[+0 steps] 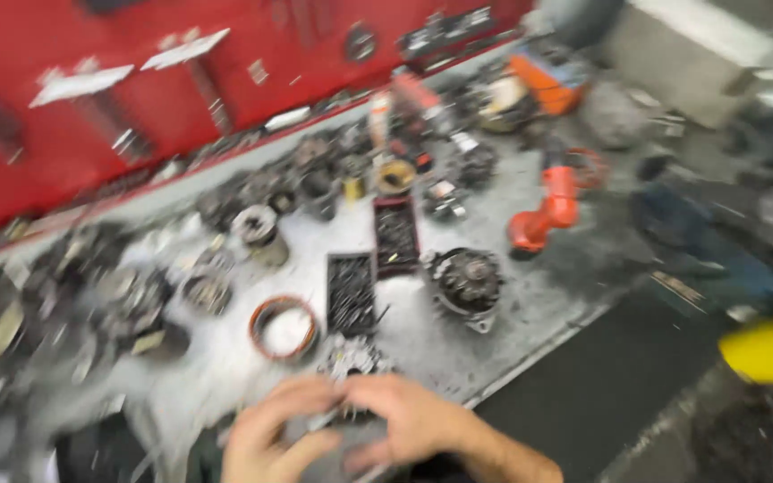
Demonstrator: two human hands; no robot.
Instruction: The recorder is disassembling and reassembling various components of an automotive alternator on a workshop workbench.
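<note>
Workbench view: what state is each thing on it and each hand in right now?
Left hand: curled, touching the metal part.
Right hand: fingers bent over the metal part.
Metal part: lying on the workbench, partly covered.
Copper ring: lying flat.
Two trays: open, filled with small pieces.
Orange tool: lying down.

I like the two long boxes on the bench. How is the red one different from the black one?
The red tray has a red rim; the black tray is dark all over. The red tray lies farther from the hands, the black tray nearer, just beyond the metal part by the left hand and right hand. Both are long, narrow and hold small dark pieces.
</note>
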